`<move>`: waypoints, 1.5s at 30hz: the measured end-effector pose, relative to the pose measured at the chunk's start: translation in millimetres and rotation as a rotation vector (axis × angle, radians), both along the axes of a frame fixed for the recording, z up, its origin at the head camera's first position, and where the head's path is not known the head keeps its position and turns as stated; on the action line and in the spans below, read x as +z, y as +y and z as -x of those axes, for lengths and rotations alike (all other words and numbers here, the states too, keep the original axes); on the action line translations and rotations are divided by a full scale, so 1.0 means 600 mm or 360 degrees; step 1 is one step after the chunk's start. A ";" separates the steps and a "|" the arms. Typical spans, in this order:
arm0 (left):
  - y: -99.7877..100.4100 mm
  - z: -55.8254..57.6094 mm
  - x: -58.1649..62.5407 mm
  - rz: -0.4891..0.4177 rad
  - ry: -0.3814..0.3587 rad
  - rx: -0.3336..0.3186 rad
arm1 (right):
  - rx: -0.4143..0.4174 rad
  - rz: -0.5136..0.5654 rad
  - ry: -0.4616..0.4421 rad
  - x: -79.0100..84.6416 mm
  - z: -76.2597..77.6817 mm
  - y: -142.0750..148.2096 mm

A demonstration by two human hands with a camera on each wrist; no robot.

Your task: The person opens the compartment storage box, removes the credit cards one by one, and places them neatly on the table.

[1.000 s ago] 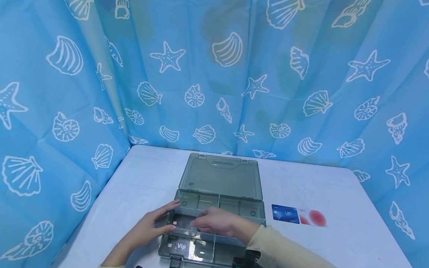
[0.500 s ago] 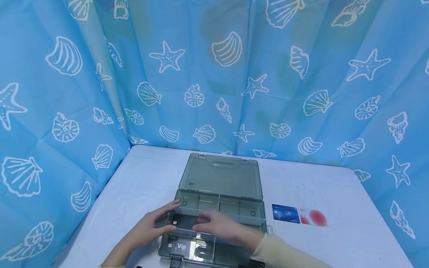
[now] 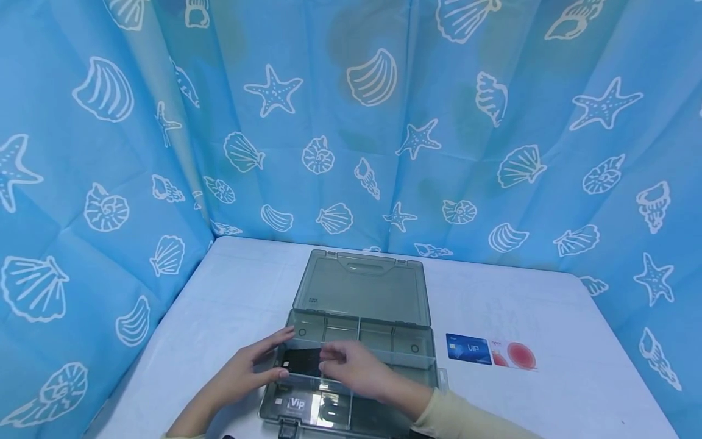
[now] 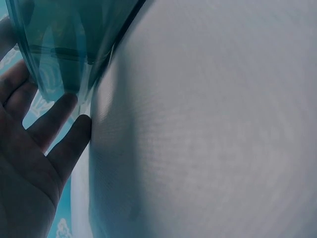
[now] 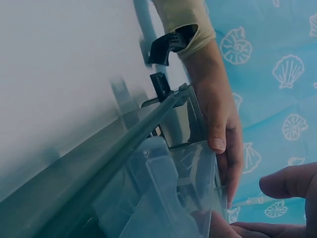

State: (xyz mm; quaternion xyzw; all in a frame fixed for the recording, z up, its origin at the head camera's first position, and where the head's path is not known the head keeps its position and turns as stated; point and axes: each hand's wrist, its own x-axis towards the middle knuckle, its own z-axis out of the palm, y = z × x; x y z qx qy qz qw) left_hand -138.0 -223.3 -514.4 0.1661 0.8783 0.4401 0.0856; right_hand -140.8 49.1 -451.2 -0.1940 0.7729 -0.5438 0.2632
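A translucent grey-green compartment box (image 3: 433,350) lies on the table with its lid (image 3: 362,286) folded back. My left hand (image 3: 247,372) rests at its left side, fingers spread along the wall and the thumb at the rim. A black card (image 3: 301,362) with a chip lies in the left middle compartment. My right hand (image 3: 356,369) reaches to this card's right edge; in the right wrist view its thumb (image 5: 285,182) stands apart from the fingers, which reach behind a clear divider (image 5: 198,163). A card marked "Vip" (image 3: 297,403) is in the front left compartment.
On the table (image 3: 493,305) to the right of the box lie a blue VIP card (image 3: 468,349) and a white card with red circles (image 3: 515,353). A blue shell-patterned curtain (image 3: 351,122) stands behind and at both sides.
My right fingers have drawn back slightly rightward and the black card's right part shows more plainly, looking darker. My left hand stays at the box's left side.
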 end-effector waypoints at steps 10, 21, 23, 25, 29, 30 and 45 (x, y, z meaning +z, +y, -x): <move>-0.001 0.000 0.000 -0.0011 0.0006 -0.0001 | -0.0072 -0.0013 0.0246 -0.009 0.006 -0.012; -0.001 0.000 0.001 -0.0011 0.0011 -0.0005 | -0.0156 -0.0018 0.0343 -0.032 0.018 -0.037; -0.002 0.000 0.000 -0.0013 0.0021 -0.0007 | -0.0156 -0.0031 0.0325 -0.033 0.017 -0.041; -0.002 0.000 0.000 -0.0015 0.0032 -0.0007 | -0.0155 -0.0038 0.0306 -0.033 0.017 -0.045; -0.002 -0.001 0.000 -0.0019 0.0040 -0.0005 | -0.0151 -0.0064 0.0313 -0.035 0.018 -0.050; -0.002 -0.001 0.000 -0.0020 0.0040 -0.0004 | -0.0152 -0.0067 0.0320 -0.036 0.018 -0.051; -0.003 0.001 -0.001 -0.0019 0.0033 -0.0011 | -0.0094 -0.0051 0.0292 -0.035 0.021 -0.047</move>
